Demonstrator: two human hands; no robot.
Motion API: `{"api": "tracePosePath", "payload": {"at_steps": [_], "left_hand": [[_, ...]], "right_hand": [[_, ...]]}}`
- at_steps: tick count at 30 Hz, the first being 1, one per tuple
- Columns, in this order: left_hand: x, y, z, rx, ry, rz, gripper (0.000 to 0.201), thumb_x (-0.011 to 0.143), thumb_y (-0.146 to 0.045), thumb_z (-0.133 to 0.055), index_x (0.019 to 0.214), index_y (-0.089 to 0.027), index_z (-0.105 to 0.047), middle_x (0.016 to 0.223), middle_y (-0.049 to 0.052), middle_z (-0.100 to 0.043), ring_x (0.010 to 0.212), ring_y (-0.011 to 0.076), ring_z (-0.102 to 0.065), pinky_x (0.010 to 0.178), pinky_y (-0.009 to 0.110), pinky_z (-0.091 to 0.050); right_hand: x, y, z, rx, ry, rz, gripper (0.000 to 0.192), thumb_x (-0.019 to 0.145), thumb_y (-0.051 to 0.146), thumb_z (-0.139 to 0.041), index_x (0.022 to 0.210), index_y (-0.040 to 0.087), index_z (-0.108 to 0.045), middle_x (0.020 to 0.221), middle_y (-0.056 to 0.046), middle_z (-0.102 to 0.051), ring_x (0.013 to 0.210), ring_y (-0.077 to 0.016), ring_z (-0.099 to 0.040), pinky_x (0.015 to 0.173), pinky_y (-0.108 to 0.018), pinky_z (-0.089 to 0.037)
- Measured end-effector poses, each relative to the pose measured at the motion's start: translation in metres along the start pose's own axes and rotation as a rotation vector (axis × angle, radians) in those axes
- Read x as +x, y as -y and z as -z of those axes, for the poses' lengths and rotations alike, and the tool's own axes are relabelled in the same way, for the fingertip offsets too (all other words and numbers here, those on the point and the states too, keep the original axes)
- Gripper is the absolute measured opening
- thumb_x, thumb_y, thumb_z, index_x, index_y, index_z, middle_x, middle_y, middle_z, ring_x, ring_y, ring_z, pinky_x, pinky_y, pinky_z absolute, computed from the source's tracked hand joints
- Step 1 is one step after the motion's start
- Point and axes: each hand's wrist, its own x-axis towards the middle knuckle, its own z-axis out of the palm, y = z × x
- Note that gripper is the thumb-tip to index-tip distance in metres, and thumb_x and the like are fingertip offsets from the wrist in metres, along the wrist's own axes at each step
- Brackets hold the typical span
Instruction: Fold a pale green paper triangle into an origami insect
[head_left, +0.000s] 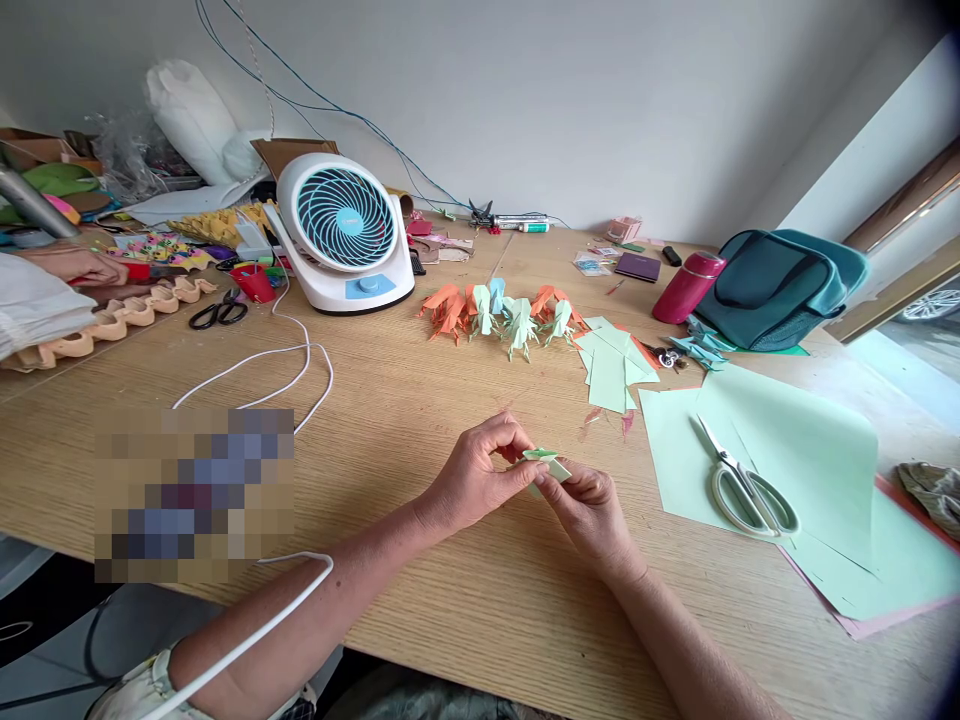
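Above the middle of the wooden table, a small folded piece of light green paper [556, 467] is pinched between both my hands. My left hand [480, 468] is closed on its left side, thumb and fingers pressed together. On the right side, my right hand [592, 510] grips the same paper with thumb and curled fingers. Part of the paper is hidden behind the fingers. Beyond the hands stands a row of folded paper figures [519, 322] in orange, green and blue. Cut green paper strips [609, 372] lie to their right.
Scissors [742, 490] rest on large green sheets [810, 440] at the right. A white fan [346, 230], a pink bottle [688, 287] and a teal bag [780, 285] stand farther back. A white cord [307, 350] crosses the left side. Another person's hand [79, 268] is at the far left.
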Motion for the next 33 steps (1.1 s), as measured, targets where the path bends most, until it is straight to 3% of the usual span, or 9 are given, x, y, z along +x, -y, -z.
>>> {"api": "tracePosePath", "payload": {"at_steps": [5,11,17,23,29,33], "left_hand": [[0.0002,0.0007,-0.0003,0.002,-0.001,0.036,0.022,0.081,-0.023,-0.068,0.066,-0.018,-0.053,0.068,-0.003,-0.051,0.064,0.0095,-0.049,0.067,0.024,-0.045],[0.0013,0.0016,0.0002,-0.023,0.014,0.087,0.024,0.079,-0.022,-0.068,0.064,-0.017,-0.05,0.065,-0.004,-0.049,0.062,0.0089,-0.047,0.063,0.022,-0.044],[0.0022,0.0026,0.0024,-0.059,0.043,0.14,0.017,0.079,-0.028,-0.072,0.071,-0.016,-0.063,0.071,-0.001,-0.056,0.066,0.0107,-0.052,0.06,0.022,-0.045],[0.0018,0.0028,0.003,-0.079,0.024,0.142,0.028,0.08,-0.031,-0.072,0.063,-0.016,-0.057,0.066,-0.002,-0.052,0.061,0.0093,-0.05,0.056,0.021,-0.045],[0.0009,0.0081,0.0016,-0.068,-0.017,0.128,0.032,0.08,-0.038,-0.075,0.062,-0.015,-0.061,0.065,-0.001,-0.053,0.061,0.0098,-0.05,0.056,0.021,-0.045],[0.0013,0.0101,0.0027,-0.151,0.026,0.193,0.034,0.079,-0.043,-0.075,0.065,-0.014,-0.066,0.067,0.0,-0.054,0.061,0.0103,-0.052,0.052,0.021,-0.045]], "right_hand": [[-0.0001,0.0018,-0.0023,-0.029,-0.007,-0.02,0.029,0.088,0.046,-0.064,0.08,0.021,-0.076,0.07,-0.002,-0.066,0.07,-0.0185,-0.059,0.069,-0.03,-0.047],[0.0021,0.0022,-0.0033,-0.036,-0.017,-0.054,0.043,0.084,0.051,-0.066,0.058,0.018,-0.06,0.057,0.002,-0.05,0.055,-0.0108,-0.04,0.053,-0.024,-0.036],[0.0046,0.0049,-0.0018,0.003,0.027,-0.061,0.038,0.084,0.052,-0.066,0.065,0.018,-0.068,0.061,0.001,-0.054,0.059,-0.0126,-0.044,0.057,-0.025,-0.037],[0.0043,0.0018,-0.0016,0.022,0.064,-0.088,0.036,0.088,0.048,-0.062,0.069,0.018,-0.068,0.063,0.001,-0.057,0.059,-0.0121,-0.044,0.058,-0.025,-0.036],[0.0053,-0.0002,-0.001,0.009,0.061,-0.093,0.037,0.086,0.05,-0.065,0.07,0.017,-0.071,0.061,0.002,-0.054,0.057,-0.0113,-0.042,0.056,-0.024,-0.032],[0.005,-0.0012,0.0007,-0.007,0.064,-0.104,0.04,0.088,0.052,-0.061,0.076,0.017,-0.075,0.064,-0.001,-0.058,0.06,-0.0128,-0.044,0.057,-0.025,-0.033]]}}
